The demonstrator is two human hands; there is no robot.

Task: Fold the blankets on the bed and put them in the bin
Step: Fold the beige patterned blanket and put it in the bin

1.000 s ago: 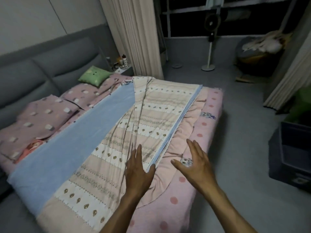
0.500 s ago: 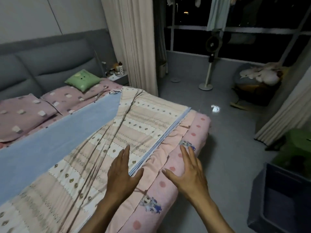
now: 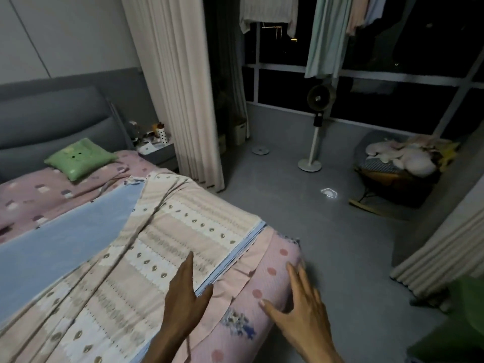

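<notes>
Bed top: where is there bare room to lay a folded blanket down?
The flat blue blanket between the pillows and the striped blanket is free. The pink strip along the near edge is narrow, with both hands there: left hand, right hand. The headboard end is crowded.

No text, label, brand, number or sign can be read anywhere in the head view; the printed patterns on the bedding are only shapes and small pictures.

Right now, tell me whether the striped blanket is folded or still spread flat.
Partly folded: the striped blanket is doubled over, blue underside exposed, layered edges by the left hand.
</notes>
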